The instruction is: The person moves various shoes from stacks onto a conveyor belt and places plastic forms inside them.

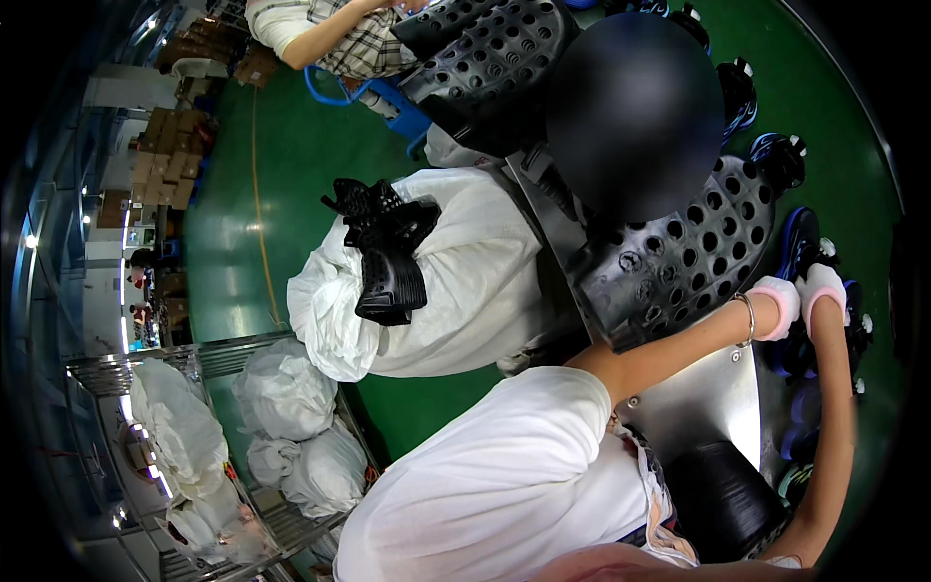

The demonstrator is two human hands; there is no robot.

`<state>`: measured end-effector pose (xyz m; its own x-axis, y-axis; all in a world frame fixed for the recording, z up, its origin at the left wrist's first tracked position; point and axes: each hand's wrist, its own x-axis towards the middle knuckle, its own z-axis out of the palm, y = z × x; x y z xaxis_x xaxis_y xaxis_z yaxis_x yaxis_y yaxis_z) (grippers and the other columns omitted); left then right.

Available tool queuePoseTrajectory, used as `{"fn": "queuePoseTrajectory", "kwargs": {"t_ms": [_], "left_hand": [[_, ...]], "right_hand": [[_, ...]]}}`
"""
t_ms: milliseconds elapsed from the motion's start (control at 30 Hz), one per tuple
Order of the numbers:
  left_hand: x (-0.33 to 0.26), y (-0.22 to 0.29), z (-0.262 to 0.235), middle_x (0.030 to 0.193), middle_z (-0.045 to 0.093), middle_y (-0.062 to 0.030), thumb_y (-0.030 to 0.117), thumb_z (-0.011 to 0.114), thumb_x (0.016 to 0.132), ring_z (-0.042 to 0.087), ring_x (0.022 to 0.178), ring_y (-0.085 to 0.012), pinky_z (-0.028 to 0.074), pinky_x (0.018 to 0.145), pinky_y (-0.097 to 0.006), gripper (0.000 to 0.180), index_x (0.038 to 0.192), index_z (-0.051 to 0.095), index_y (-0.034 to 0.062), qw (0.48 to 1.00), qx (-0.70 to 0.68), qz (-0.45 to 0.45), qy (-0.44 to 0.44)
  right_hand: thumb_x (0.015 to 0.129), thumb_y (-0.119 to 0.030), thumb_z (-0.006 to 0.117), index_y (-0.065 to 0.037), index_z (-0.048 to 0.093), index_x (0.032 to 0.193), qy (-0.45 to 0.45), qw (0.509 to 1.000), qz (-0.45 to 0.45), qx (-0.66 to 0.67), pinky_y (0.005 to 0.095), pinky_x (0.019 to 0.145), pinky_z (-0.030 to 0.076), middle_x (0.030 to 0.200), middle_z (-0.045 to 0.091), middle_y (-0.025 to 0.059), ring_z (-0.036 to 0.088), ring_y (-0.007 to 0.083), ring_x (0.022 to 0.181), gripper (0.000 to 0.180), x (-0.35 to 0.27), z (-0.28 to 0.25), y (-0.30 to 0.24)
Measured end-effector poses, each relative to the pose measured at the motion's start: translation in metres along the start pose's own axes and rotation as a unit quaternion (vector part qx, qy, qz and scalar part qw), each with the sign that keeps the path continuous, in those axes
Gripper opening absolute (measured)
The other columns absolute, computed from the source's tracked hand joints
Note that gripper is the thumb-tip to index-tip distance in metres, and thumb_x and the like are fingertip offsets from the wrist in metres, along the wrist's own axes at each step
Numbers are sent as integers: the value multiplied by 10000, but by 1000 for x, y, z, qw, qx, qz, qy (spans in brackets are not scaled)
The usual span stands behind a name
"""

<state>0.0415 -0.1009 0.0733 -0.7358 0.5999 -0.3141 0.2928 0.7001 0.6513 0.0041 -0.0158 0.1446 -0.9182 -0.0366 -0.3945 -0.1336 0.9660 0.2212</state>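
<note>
My left hand (779, 305) and my right hand (823, 285) reach to the far right side, close together. Both wear white gloves with pink cuffs, and a bracelet circles my left wrist. They are at a line of dark shoes with blue edges; one shoe (799, 237) lies just beyond them. Other dark shoes (797, 354) show below and between my forearms. The fingers of both hands are turned away or hidden, so whether they grip a shoe does not show.
A black perforated panel (685, 256) stands beside my left forearm, below a large blurred dark disc (635, 116). A white sack (465, 262) bears black shoe-like pieces (391, 281). White bags (315, 470) lie in a metal-framed cart. Another person (364, 39) sits near a blue chair (398, 109).
</note>
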Motion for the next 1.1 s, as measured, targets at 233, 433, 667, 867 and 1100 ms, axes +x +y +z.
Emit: {"fn": "queuePoseTrajectory", "kwargs": {"t_ms": [233,433,667,867,1100], "left_hand": [[18,-6,3,943,702,-122,239,663,738,684,897,-275,547,766,-363,256,930,733,85,998,14,-65,16],[1,-19,-5,983,692,-96,308,625,779,664,917,-288,537,802,-373,269,952,725,128,998,8,-58,15],[10,-12,-7,967,696,-142,232,627,737,679,885,-304,549,759,-380,258,931,735,99,997,72,-10,27],[17,-8,-11,1014,701,-87,277,624,775,670,967,-271,541,810,-368,284,988,726,119,994,105,-25,-23],[2,-10,-24,978,707,-113,231,623,731,677,959,-272,556,772,-375,283,962,736,112,991,118,-55,19]], "right_hand": [[864,-187,546,-20,669,979,20,999,11,-34,460,799,517,1005,653,228,621,400,948,237,46,35,13],[889,-257,553,-41,675,1000,7,998,4,-66,446,836,512,1042,658,198,627,363,995,271,1,-20,-29],[879,-169,513,-35,695,940,20,997,2,-80,467,803,516,986,655,232,634,386,955,233,21,-6,-7],[878,-232,545,-37,664,957,47,999,-13,-24,455,798,509,973,653,227,629,388,940,241,15,-11,-1],[859,-172,536,2,538,845,149,957,-200,147,429,734,445,836,577,196,556,388,836,175,-80,-53,48]]}}
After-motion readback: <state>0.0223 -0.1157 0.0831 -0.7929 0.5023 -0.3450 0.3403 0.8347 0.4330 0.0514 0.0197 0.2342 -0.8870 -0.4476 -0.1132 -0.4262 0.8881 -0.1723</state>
